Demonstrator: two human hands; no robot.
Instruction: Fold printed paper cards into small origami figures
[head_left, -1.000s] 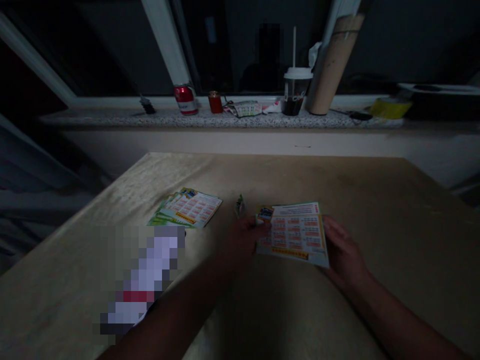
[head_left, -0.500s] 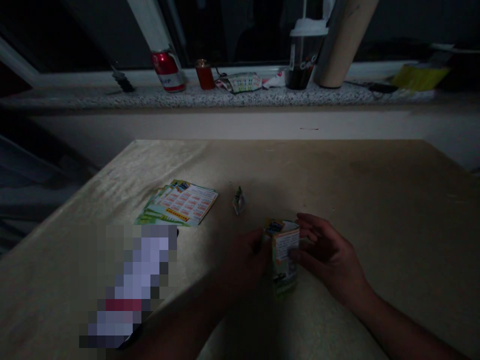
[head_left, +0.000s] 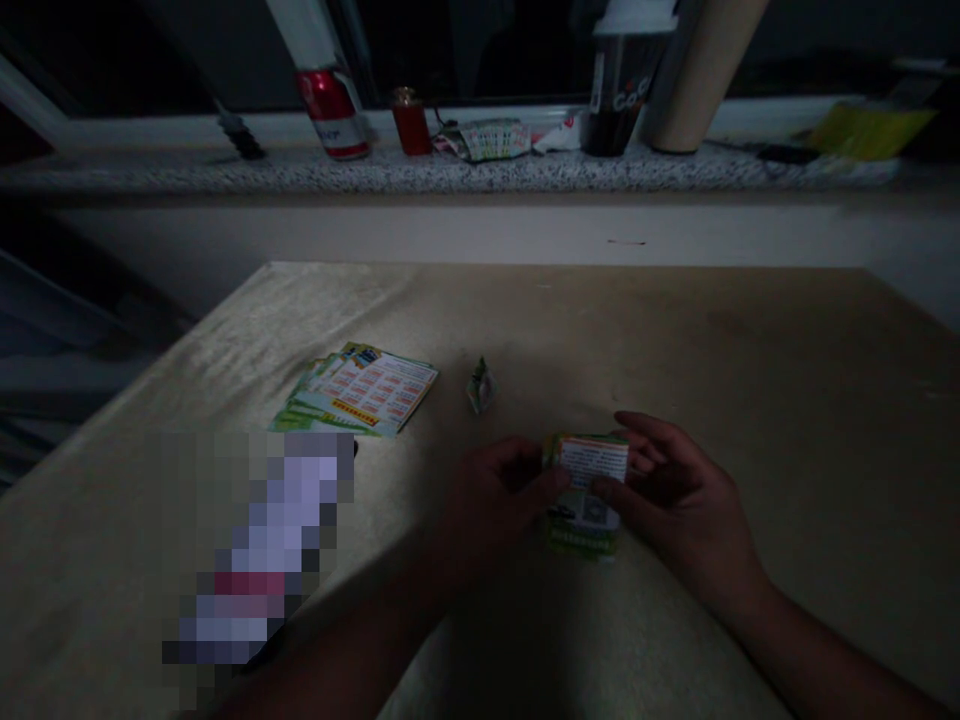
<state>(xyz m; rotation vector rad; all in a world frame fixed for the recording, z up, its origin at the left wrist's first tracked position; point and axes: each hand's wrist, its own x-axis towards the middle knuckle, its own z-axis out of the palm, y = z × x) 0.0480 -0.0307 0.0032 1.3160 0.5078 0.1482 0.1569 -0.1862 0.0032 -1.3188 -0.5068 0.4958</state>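
Note:
Between my two hands is a folded leaflet, green at its lower end, with white printed text and a square code. My left hand pinches its left edge, thumb on the front. On its right side my right hand has the thumb on the printed face and the fingers behind, partly hidden. A small folded piece of printed paper stands on the table beyond my left hand. Farther left lies a fanned stack of similar green and white leaflets.
A blurred-out, phone-like object lies left of my left forearm on the table. On the granite sill stand a red can, a small red bottle, a lidded cup and a cardboard tube.
The leaflet, partly open before, is now pressed flat with its text side facing me. My left thumb has come onto its front. The view has tilted slightly downward.

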